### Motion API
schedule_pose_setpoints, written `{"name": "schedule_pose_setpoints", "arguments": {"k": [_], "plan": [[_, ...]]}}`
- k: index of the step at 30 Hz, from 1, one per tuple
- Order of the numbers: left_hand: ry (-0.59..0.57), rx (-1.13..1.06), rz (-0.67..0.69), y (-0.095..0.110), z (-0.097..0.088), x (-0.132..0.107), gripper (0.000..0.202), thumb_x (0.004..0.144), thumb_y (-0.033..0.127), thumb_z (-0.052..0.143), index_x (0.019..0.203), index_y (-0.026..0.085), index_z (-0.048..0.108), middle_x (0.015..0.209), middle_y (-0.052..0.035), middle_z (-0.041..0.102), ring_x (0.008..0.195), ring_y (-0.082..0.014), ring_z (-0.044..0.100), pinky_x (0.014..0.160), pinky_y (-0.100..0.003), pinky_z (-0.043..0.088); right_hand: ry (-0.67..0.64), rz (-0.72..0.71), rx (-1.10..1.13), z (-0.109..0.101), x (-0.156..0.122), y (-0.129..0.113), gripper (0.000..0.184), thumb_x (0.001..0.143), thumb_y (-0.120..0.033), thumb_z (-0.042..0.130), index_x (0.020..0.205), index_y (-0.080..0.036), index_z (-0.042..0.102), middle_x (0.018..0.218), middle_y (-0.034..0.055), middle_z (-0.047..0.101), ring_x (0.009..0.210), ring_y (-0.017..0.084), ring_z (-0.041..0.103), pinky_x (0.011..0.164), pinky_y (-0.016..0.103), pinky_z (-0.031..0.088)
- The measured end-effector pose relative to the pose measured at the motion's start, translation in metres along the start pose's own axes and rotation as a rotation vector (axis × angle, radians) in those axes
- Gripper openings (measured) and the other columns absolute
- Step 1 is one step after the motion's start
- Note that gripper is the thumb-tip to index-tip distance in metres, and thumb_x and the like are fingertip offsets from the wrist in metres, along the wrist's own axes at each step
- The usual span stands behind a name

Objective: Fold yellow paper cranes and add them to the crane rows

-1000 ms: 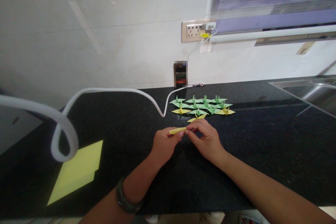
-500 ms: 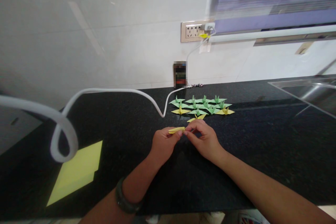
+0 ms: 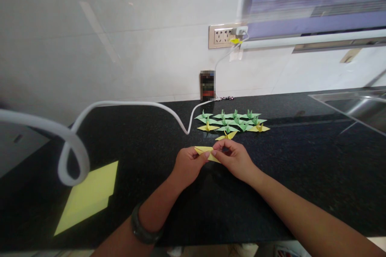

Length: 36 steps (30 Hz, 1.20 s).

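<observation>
Your left hand [image 3: 188, 166] is pinching the left part of a folded yellow paper [image 3: 203, 149], while your right hand [image 3: 237, 160] is gripping its right side. You are holding it over the dark counter [image 3: 301, 168], just nearer than the paper birds [image 3: 237, 121]. Yellow sheets [image 3: 90, 192] are lying well to the left.

From the centre of our view, we see a white tube [image 3: 135, 103] looped towards nine o'clock, a sink [image 3: 370, 106] at three, a purple panel [image 3: 316, 0] at two, and at one a socket [image 3: 222, 36] bearing a white plug [image 3: 241, 30], above a blurred dark object [image 3: 208, 85].
</observation>
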<state>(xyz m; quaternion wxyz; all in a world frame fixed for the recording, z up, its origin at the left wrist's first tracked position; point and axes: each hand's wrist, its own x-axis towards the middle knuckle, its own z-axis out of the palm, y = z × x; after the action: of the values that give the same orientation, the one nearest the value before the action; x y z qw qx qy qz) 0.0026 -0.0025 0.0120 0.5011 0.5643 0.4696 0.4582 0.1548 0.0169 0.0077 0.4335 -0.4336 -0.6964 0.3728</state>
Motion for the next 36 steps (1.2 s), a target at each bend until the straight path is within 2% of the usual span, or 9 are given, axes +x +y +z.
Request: {"name": "schedule_pose_setpoints", "arguments": {"k": [6, 12, 20, 29, 36], "plan": [[-0.004, 0.024, -0.006, 0.002, -0.001, -0.001, 0.024, 0.068, 0.03, 0.055, 0.081, 0.014, 0.066, 0.072, -0.004, 0.066, 0.065, -0.0156, 0.058, 0.059, -0.025, 0.045, -0.018, -0.102, -0.004, -0.001, -0.001, 0.0, 0.005, 0.07, -0.021, 0.054, 0.071, -0.016, 0.055, 0.065, 0.0003, 0.055, 0.053, 0.009, 0.048, 0.045, 0.019, 0.039], [-0.031, 0.036, -0.017, -0.001, -0.001, 0.0, 0.025, 0.069, 0.032, 0.053, 0.081, 0.014, 0.066, 0.071, -0.0036, 0.065, 0.065, -0.0157, 0.058, 0.06, -0.025, 0.046, -0.017, -0.055, -0.069, -0.001, -0.002, -0.001, 0.01, 0.072, -0.024, 0.052, 0.074, -0.016, 0.058, 0.063, 0.0004, 0.056, 0.05, 0.009, 0.047, 0.043, 0.02, 0.037], [0.023, -0.033, -0.088, 0.004, 0.003, 0.0, 0.027, 0.068, 0.033, 0.055, 0.08, 0.012, 0.066, 0.069, -0.0046, 0.064, 0.062, -0.0154, 0.057, 0.059, -0.027, 0.048, 0.071, -0.405, -0.293, -0.002, -0.003, -0.003, 0.008, 0.073, -0.016, 0.05, 0.075, -0.018, 0.058, 0.07, 0.003, 0.056, 0.067, 0.013, 0.051, 0.061, 0.027, 0.042], [0.022, -0.041, -0.046, 0.006, 0.006, -0.002, 0.026, 0.069, 0.033, 0.054, 0.081, 0.013, 0.067, 0.07, -0.0037, 0.065, 0.064, -0.0153, 0.058, 0.061, -0.027, 0.049, 0.128, -0.477, -0.489, 0.001, -0.001, 0.0, 0.01, 0.074, -0.017, 0.048, 0.069, -0.017, 0.057, 0.067, 0.0039, 0.056, 0.067, 0.014, 0.051, 0.063, 0.028, 0.042], [0.089, -0.079, -0.097, 0.009, 0.007, -0.001, 0.024, 0.067, 0.031, 0.057, 0.076, 0.011, 0.066, 0.068, -0.0046, 0.065, 0.061, -0.0147, 0.058, 0.06, -0.026, 0.048, 0.097, -0.593, -0.558, -0.003, -0.002, 0.001, 0.014, 0.076, -0.017, 0.049, 0.085, -0.018, 0.06, 0.078, 0.0061, 0.059, 0.075, 0.016, 0.052, 0.068, 0.031, 0.042]]}}
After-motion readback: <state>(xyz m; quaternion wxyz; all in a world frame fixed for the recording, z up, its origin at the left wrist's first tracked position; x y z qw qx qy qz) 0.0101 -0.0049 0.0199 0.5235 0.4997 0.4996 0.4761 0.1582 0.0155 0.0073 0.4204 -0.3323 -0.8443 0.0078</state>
